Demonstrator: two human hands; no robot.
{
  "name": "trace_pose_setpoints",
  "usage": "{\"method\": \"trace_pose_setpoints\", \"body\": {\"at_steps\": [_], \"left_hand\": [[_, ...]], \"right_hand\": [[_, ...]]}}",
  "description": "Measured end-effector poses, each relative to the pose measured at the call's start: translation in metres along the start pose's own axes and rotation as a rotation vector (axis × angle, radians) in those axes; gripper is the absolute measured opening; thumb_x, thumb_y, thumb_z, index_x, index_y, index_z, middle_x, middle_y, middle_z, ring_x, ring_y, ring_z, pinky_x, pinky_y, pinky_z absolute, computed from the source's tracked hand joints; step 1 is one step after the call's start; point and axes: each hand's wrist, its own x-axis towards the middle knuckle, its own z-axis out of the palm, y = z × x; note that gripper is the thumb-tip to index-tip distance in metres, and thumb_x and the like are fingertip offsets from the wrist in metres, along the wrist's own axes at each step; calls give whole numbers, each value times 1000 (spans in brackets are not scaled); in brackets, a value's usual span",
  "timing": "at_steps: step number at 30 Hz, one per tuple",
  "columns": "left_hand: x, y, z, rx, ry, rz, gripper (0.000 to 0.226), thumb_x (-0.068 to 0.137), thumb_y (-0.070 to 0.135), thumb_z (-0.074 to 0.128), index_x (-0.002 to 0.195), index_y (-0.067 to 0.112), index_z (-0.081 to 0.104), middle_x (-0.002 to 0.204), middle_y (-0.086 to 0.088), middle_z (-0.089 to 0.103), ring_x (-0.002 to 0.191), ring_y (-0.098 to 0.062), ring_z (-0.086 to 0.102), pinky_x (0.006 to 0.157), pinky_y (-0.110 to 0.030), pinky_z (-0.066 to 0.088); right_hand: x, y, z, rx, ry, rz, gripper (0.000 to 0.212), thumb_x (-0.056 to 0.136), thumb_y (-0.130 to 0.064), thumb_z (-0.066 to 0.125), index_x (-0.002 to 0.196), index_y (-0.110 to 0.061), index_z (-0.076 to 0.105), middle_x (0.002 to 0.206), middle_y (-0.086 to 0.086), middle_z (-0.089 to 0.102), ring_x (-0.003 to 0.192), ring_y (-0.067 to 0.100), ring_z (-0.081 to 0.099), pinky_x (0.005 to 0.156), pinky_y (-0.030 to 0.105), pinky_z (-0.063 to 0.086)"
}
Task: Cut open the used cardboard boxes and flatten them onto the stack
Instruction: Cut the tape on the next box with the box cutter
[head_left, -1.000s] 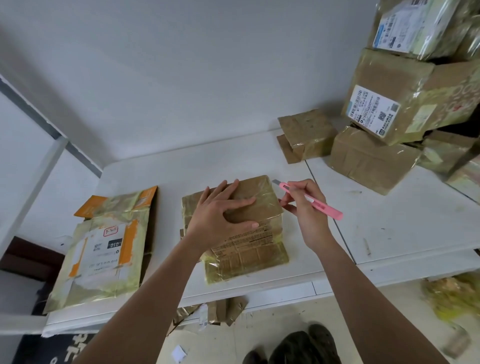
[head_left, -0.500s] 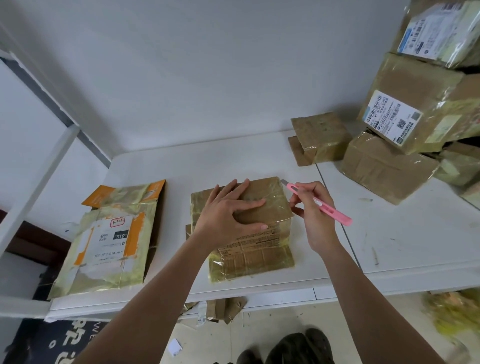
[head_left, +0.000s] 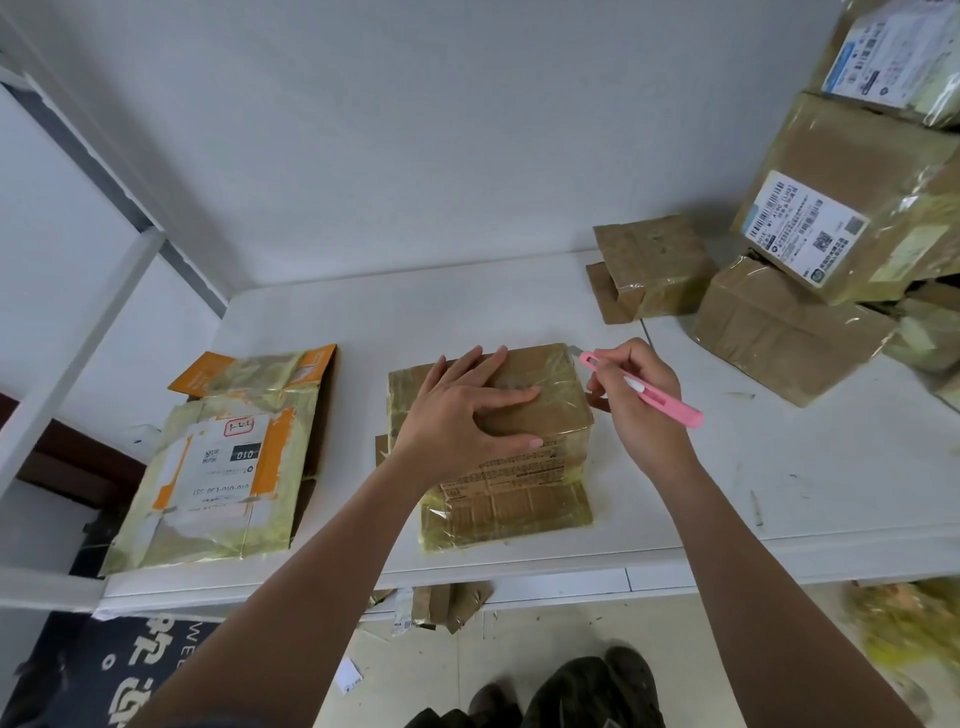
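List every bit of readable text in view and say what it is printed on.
"010", upside down: black patch on the flattened box's label.
"010-010-L30 351", upside down and doubtful: same label.
"WE": dark mat on the floor; its large characters are cut off.
Print on the box under the left hand: too small.
Stacked boxes' shipping labels: barcodes and QR codes only, text too blurred.

My head camera, the only view, looks forward and steeply down from close above the white desk (head_left: 332, 332), taking in my forearms, the wall behind and the floor at my feet
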Motion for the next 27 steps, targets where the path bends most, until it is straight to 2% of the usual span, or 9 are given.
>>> {"method": "trace_pose_setpoints", "body": {"at_steps": [3, 10, 15, 19, 23, 27], "left_hand": [[-1, 0, 2, 13, -3, 5, 58, 72, 71, 62, 127, 57, 51, 160, 16, 17, 149, -5, 4, 122, -38, -6], [-2, 0, 4, 39, -8, 18, 57, 75, 70, 63, 129, 58, 51, 160, 16, 15, 149, -5, 1, 121, -36, -9], [-2, -2, 5, 45, -21, 30, 57, 74, 71, 61, 128, 58, 50, 160, 16, 14, 149, -4, 0, 121, -35, -10], [-1, -4, 5, 37, -25, 34, 57, 72, 74, 59, 127, 61, 48, 160, 17, 14, 149, -3, 0, 120, -32, -12], [-1, -5, 5, 39, -34, 38, 58, 70, 78, 55, 126, 63, 46, 160, 17, 14, 148, -3, 0, 120, -32, -12], [0, -5, 4, 36, -40, 40, 57, 69, 78, 55, 124, 65, 43, 160, 17, 15, 148, -2, 0, 119, -31, -13]], "right_hand": [[4, -3, -5, -45, -55, -1, 10, 97, -5, 58, 87, -4, 58, 74, -9, 64, 71, 7, 65, 64, 23, 57], [3, -6, -15, -78, -150, 21, 11, 97, -6, 59, 85, -6, 58, 72, -6, 60, 69, 8, 62, 70, 30, 61], [-3, -6, -23, -68, -180, 25, 13, 96, -5, 59, 84, -10, 60, 72, 1, 60, 71, 12, 62, 71, 30, 60], [-8, -6, -26, -39, -193, 26, 13, 96, -5, 59, 83, -5, 59, 71, 5, 59, 70, 14, 61, 71, 33, 61], [-14, -6, -30, -15, -196, 36, 12, 96, -4, 59, 85, -1, 59, 71, 6, 58, 70, 13, 61, 73, 33, 61], [-22, -5, -35, 17, -198, 52, 13, 96, -5, 59, 84, -5, 60, 70, 5, 57, 70, 13, 60, 75, 35, 61]]}}
